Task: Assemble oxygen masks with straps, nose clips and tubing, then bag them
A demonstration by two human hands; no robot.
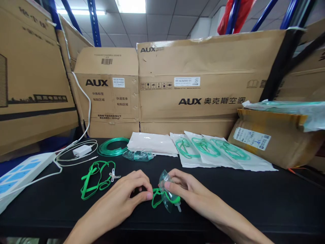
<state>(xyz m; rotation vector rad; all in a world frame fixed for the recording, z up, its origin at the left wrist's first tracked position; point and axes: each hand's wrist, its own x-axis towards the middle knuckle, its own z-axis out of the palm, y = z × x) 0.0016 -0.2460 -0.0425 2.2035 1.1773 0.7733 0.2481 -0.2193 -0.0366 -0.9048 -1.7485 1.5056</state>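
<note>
A clear plastic breathing mask [166, 195] with a green elastic strap [156, 200] lies at the front middle of the black table [254, 193]. My right hand [188, 189] is closed on the mask's top edge, thumb and fingers pinching it. My left hand [127, 196] is curled beside it, its fingertips pinching the green strap. More green straps [95, 178] with a small white clip lie loose to the left of my left hand.
A coil of green tubing [113, 147] and a clear connector part [138, 156] lie behind my hands. White pouches [152, 144] and sealed bags of tubing [215, 150] lie in a row. A white charger [82, 150], a power strip [20, 173] and cardboard boxes [203, 84] ring the table.
</note>
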